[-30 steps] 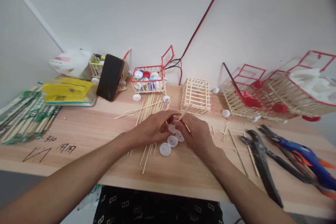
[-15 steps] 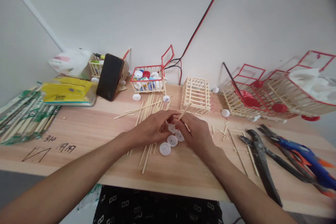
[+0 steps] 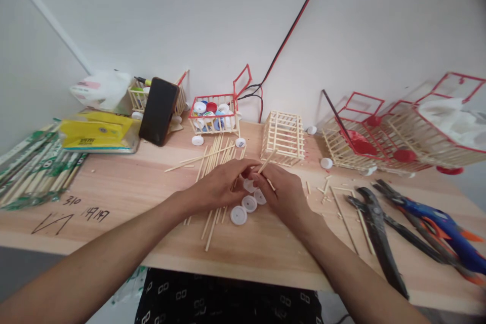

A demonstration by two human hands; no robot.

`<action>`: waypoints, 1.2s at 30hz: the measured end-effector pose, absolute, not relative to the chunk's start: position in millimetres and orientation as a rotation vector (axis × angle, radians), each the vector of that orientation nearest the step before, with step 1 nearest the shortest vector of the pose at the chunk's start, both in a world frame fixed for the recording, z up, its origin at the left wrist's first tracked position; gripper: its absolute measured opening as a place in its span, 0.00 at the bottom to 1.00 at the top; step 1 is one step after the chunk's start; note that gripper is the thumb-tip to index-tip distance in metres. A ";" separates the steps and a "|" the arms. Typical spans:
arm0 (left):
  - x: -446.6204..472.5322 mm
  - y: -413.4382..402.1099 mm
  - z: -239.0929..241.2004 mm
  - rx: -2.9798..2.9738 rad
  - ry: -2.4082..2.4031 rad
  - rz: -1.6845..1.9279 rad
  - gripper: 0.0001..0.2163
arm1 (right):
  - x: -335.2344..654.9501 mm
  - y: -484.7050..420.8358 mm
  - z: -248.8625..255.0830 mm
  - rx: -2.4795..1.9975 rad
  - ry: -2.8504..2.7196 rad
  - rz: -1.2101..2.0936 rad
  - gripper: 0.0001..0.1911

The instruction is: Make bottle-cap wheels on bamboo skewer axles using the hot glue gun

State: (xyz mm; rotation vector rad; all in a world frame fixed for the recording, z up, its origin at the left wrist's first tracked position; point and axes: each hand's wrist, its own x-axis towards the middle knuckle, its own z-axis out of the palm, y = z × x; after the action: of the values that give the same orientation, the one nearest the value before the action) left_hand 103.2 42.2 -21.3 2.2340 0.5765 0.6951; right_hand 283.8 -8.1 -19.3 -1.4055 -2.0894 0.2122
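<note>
Over the middle of the wooden table, my two hands meet at the fingertips. My right hand [image 3: 284, 190] is closed around a thin wooden stick [image 3: 269, 160], whose free end points up and away from me. My left hand [image 3: 216, 185] is curled with its fingertips against the right hand's; what they pinch there is hidden. Below the hands lie several white bottle caps [image 3: 239, 215], some with a small hole in the centre, one partly covered by the fingers. Under my left hand runs a bundle of loose wooden sticks [image 3: 210, 228].
A stick-built basket [image 3: 283, 136] stands behind my hands. A small cart [image 3: 214, 114] with bottle caps stands left of it, beyond a phone [image 3: 159, 111]. More carts [image 3: 347, 144] line the right. Pliers [image 3: 379, 235] and a blue glue gun [image 3: 436, 223] lie front right; packed sticks [image 3: 41, 167] lie left.
</note>
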 end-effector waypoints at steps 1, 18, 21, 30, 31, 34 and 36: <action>103.2 42.2 -21.4 2.239 0.576 0.703 0.24 | 283.7 -8.1 -19.4 -1.399 -2.090 0.212 0.14; 104.1 42.5 -21.8 2.225 0.586 0.702 0.22 | 283.7 -8.4 -18.6 -1.400 -2.084 0.215 0.14; 103.6 42.5 -21.2 2.229 0.585 0.703 0.23 | 283.4 -8.8 -17.9 -1.403 -2.088 0.218 0.14; 103.6 41.6 -20.5 2.230 0.598 0.701 0.23 | 283.9 -8.5 -19.4 -1.398 -2.089 0.214 0.14; 103.7 41.6 -20.5 2.228 0.596 0.702 0.23 | 284.0 -8.5 -19.7 -1.396 -2.085 0.215 0.14; 103.9 41.6 -20.4 2.224 0.591 0.695 0.23 | 284.0 -8.6 -19.7 -1.391 -2.078 0.210 0.15; 103.8 41.8 -20.4 2.226 0.585 0.699 0.22 | 283.8 -8.9 -19.4 -1.394 -2.081 0.206 0.14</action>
State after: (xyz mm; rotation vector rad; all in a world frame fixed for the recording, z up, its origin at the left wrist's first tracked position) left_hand 103.8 41.8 -20.4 2.2262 0.5846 0.6992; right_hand 283.8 -8.9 -19.4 -1.3945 -2.0807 0.2055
